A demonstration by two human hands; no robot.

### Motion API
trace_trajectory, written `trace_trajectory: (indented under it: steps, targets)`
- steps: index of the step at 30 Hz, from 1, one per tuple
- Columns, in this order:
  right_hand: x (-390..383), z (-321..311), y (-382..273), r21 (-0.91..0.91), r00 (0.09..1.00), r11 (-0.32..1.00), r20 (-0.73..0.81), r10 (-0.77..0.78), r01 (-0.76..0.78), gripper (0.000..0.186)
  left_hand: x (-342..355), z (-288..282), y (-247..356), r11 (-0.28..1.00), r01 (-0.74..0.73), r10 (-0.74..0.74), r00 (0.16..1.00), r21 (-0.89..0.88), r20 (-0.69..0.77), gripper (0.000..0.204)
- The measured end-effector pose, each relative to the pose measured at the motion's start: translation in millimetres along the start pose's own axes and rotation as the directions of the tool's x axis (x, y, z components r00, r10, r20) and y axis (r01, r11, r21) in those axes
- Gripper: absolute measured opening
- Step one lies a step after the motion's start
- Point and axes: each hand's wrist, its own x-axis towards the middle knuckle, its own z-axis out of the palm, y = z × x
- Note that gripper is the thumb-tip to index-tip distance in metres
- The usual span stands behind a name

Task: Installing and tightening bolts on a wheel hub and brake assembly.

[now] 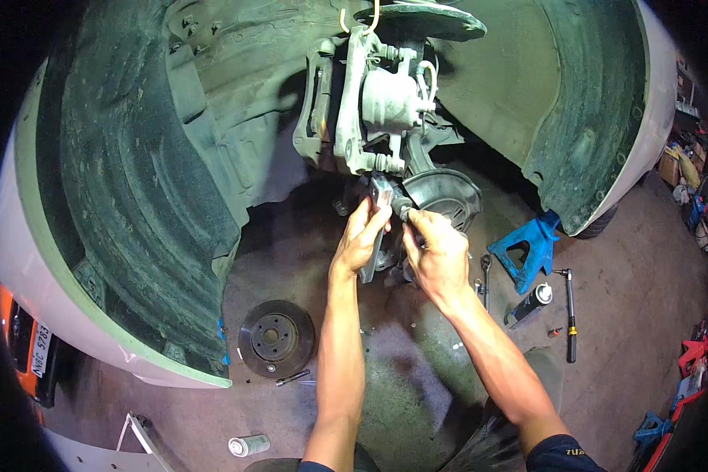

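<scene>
My left hand (355, 242) is closed on a long, flat metal piece (381, 191) with a bright upper end, held upright below the brake caliper; its exact kind I cannot make out. Close beside it, my right hand (440, 256) has its fingers curled round a short dark cylindrical piece (402, 206) that points up and left toward the metal piece. Whether the two pieces touch is unclear. Above both hands the brake caliper (391, 98) with its bracket (354, 102) hangs from an orange-yellow hook (376, 16). Behind my right hand lies a curved dust shield (448, 197).
Wheel-well liners (126, 181) rise on the left and right. A brake disc (252, 338) lies on the floor at left. On the right are a blue jack stand (519, 259), a ratchet (486, 279), a spray can (529, 305) and a long-handled wrench (571, 315). Another can (249, 446) lies near.
</scene>
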Motion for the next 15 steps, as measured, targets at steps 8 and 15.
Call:
trace_trajectory:
  steps: [8, 15]
  targets:
    - [2.8, 5.0, -0.4, -0.109, 1.0, 0.994, 0.021, -0.008, 0.01, 0.02, 1.6, 2.8, -0.8, 0.996, -0.029, 0.029, 1.0, 0.081, 0.004, 0.025]
    - [9.5, 8.4, 1.2, -0.429, 0.991, 0.894, 0.015, -0.136, 0.129, 0.022, -0.2, -1.8, -0.8, 0.999, -0.009, 0.009, 1.0, 0.043, 0.005, 0.023]
